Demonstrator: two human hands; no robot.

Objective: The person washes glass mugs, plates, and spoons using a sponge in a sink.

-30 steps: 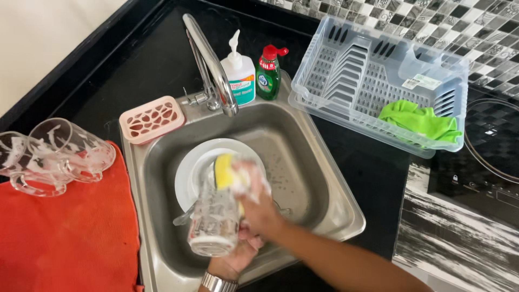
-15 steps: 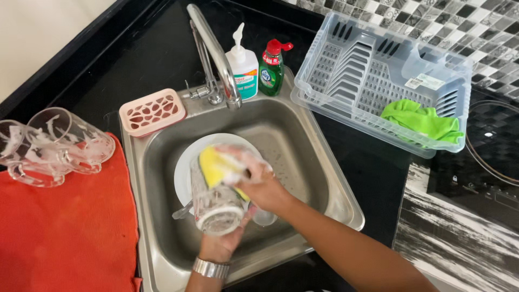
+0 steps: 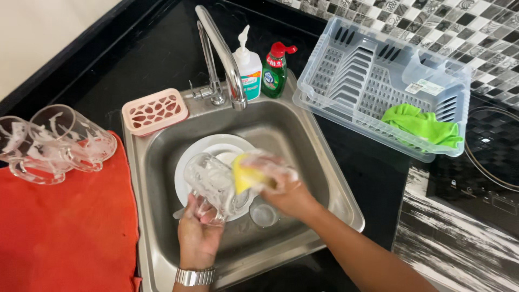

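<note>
Left hand (image 3: 197,235) grips a soapy glass mug (image 3: 213,184) over the sink (image 3: 319,178), its fingers half hidden behind the glass. Right hand (image 3: 286,189) clamps a yellow sponge (image 3: 246,176) against the mug, foam blurring the fingertips. Beneath, a white plate (image 3: 189,162) is partly covered. Further back, the tap (image 3: 227,59), two bottles, and a drying rack (image 3: 373,81) cut off by nothing.

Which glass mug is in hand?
The mug over the sink, held by the left hand; the other two lie on the orange towel.
</note>
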